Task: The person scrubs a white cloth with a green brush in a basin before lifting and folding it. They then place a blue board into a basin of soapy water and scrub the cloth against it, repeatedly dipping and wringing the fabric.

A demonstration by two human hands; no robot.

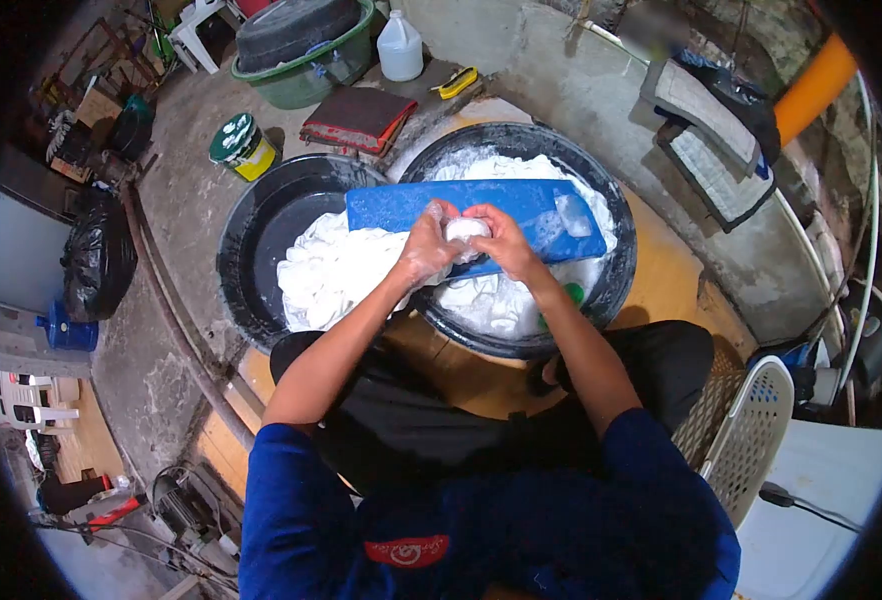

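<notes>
My left hand (427,242) and my right hand (502,240) are closed together around a small white, sudsy bundle (467,229), which looks like bunched wet cloth. They are over a wet blue board (391,205) that lies across the right-hand black basin. That black basin (622,270) holds white cloth in soapy water (506,310). A patch of suds or a pale piece (573,215) rests on the board's right end. To the left, white cloth (331,270) is heaped in a second black basin (244,225). Something green (573,293) shows beside my right forearm.
Beyond the basins are a green tub (291,92), a white jug (399,48), a yellow-handled brush (458,83), a folded dark red mat (356,118) and a lidded bucket (243,145). Cloths hang over the low wall (696,110). A perforated basket (761,430) stands near my right side.
</notes>
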